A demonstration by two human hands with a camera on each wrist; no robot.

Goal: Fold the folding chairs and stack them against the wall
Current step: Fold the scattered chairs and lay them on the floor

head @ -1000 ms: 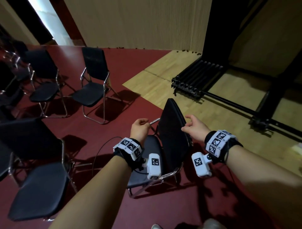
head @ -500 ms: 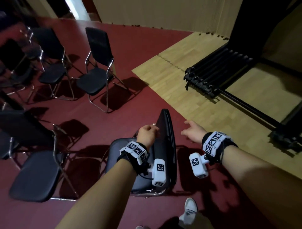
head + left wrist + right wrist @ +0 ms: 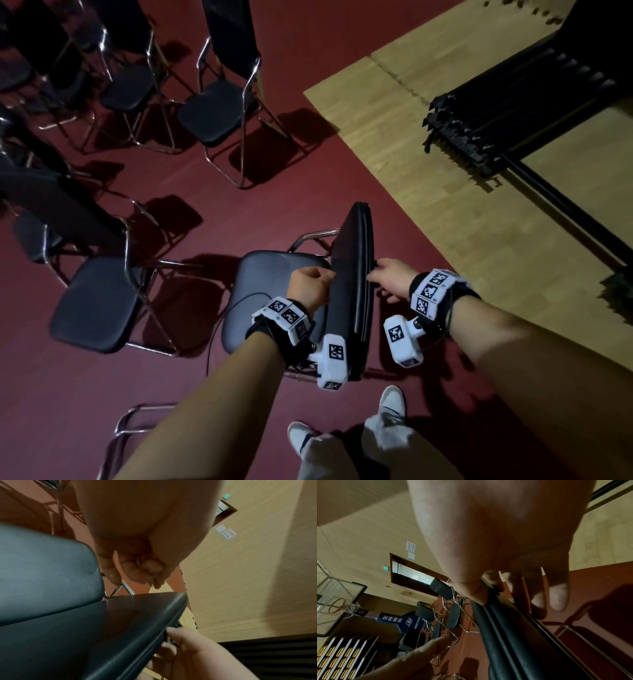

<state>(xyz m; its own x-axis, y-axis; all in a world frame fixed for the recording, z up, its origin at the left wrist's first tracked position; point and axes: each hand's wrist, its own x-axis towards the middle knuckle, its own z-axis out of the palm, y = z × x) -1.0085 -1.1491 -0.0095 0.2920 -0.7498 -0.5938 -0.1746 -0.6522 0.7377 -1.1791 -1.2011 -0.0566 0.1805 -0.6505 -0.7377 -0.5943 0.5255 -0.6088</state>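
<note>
A black folding chair stands unfolded on the red floor just in front of me, its seat to the left and its backrest seen edge-on. My right hand grips the backrest's top edge from behind. In the right wrist view the right hand has its thumb on the front face and its fingers behind. My left hand is a curled fist on the seat side of the backrest. In the left wrist view the left hand hangs over the chrome frame tube and holds nothing I can see.
Several unfolded black chairs stand to the left and beyond. A nearer chair is at left. A dark stack of folded items and a black rail lie on the wooden floor at right. A cable runs under the seat. My shoes are below.
I have stepped closer and look more steeply down. My right hand went from reaching with spread fingers to gripping the backrest's top edge. The left hand stays by the backrest's front.
</note>
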